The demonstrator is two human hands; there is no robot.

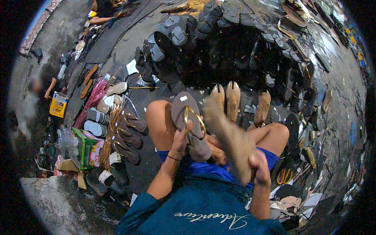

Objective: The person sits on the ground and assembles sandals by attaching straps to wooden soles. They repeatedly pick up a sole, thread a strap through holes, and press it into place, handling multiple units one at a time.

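My left hand (179, 143) grips a grey flip-flop (181, 105) with gold straps, sole upright and toe end up, a small white sticker near its toe. My thumb lies by the strap. In my right hand (259, 167) is a wooden shoe last (231, 143), tilted across my lap and smeared by motion. The fingers wrap round its lower part. The last is beside the flip-flop; whether they touch, I cannot tell. Beyond my knees a pair of wooden lasts (234, 101) stands on the ground, with another wooden last (263, 106) to their right.
Several gold-strapped sandals (127, 150) lie left of my knee, beside a straw bundle (109, 143), pink strands (93, 101) and a green box (87, 149). Dark soles (178, 34) form a wide arc ahead. Scraps (288, 201) litter the right side. Another person's arm (102, 19) shows far left.
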